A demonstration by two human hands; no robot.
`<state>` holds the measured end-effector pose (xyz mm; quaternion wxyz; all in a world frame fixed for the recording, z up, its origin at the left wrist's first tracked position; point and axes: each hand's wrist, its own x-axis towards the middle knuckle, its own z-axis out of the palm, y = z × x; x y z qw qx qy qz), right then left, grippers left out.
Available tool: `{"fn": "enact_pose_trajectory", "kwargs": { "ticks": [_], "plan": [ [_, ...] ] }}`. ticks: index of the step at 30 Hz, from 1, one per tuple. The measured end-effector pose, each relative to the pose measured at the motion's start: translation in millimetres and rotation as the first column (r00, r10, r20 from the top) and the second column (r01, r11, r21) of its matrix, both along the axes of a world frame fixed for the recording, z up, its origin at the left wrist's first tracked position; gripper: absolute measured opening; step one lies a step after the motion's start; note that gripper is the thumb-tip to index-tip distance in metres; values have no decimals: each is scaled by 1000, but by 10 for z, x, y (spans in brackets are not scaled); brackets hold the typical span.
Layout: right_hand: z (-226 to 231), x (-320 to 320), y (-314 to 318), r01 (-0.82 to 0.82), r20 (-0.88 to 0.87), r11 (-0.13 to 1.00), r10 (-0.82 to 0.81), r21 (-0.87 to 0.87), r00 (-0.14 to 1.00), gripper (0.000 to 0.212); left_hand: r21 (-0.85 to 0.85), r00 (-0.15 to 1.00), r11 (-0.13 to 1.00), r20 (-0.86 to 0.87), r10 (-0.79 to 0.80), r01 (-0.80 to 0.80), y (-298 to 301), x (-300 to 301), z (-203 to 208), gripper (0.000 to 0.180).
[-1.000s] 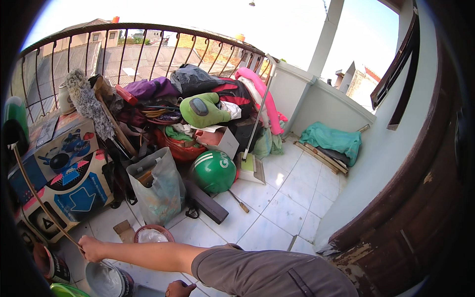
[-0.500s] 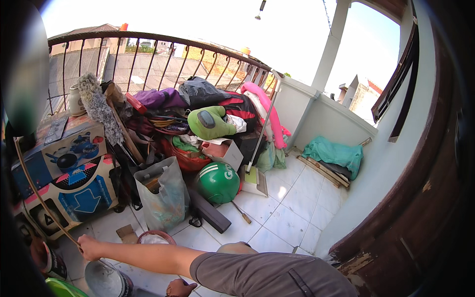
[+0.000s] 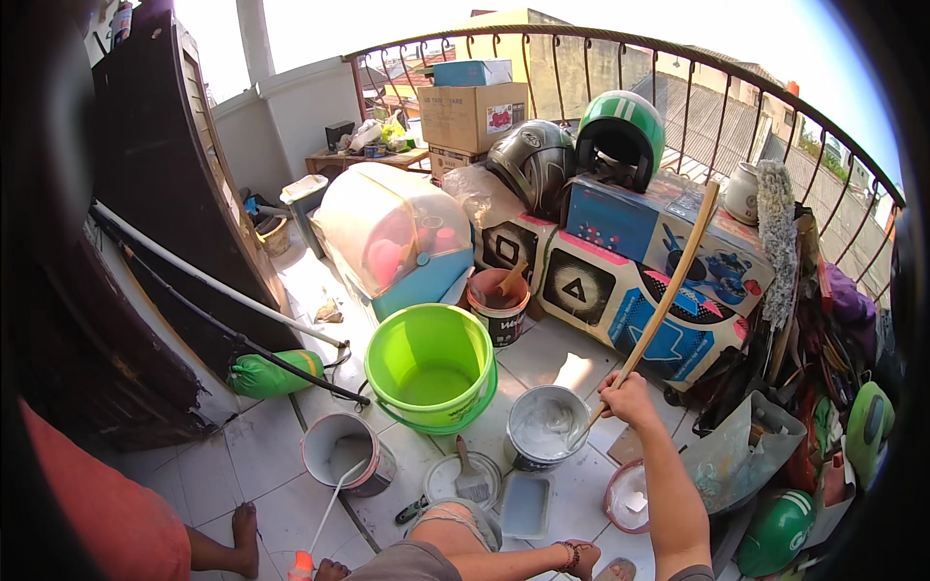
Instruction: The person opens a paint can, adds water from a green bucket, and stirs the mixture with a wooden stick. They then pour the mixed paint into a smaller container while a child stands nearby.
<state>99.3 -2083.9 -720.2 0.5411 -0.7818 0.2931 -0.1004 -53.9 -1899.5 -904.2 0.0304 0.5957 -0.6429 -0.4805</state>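
Note:
My right hand (image 3: 630,399) grips a long wooden stick (image 3: 668,295). The stick slants up to the right, its lower end in a bucket of white paste like paint (image 3: 547,426). Down by my knee, my left hand (image 3: 584,559), with a bracelet at the wrist, is curled closed with nothing visible in it. Beside the bucket are a round white lid (image 3: 441,481) with a wide paintbrush (image 3: 473,479) on it, a shallow clear tray (image 3: 526,505) and a reddish bowl of white stuff (image 3: 628,499).
A green tub (image 3: 431,368) stands beyond a second bucket (image 3: 349,453). At left is another person in a red shirt (image 3: 107,494), near an orange-handled white rod (image 3: 302,565) leaning into that bucket. Boxes (image 3: 591,290), helmets (image 3: 620,140) and bags line the railing (image 3: 620,39).
The view has swung to the left, bringing the green tub, the buckets and the other person into sight. My right hand still grips the stick.

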Motion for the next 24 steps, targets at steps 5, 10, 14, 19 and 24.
{"fn": "enact_pose_trajectory", "kwargs": {
  "ticks": [5, 10, 14, 19, 24],
  "plan": [
    [-303, -13, 96, -86, 179, 974, 49, 207, 983, 9, 37, 1000, 999, -13, 6, -5, -94, -115, -48, 43],
    [-176, -42, -138, 56, 135, 978, -29, -199, 990, 8, -25, 1000, 1000, 19, -10, 10, -191, -124, -198, 46],
    [1, -60, -18, -63, 3, 998, 63, 0, 998, 6, 15, 999, 1000, 27, 23, -23, -109, -120, -296, 47],
    [-312, 3, -134, -45, 250, 971, -15, 234, 968, 4, -58, 999, 998, 42, -21, 24, -189, -14, -88, 46],
    [-167, -67, -258, 94, 117, 980, -74, -176, 990, 8, -89, 986, 983, 23, 165, -163, 100, 80, 464, 32]
  ]
}}
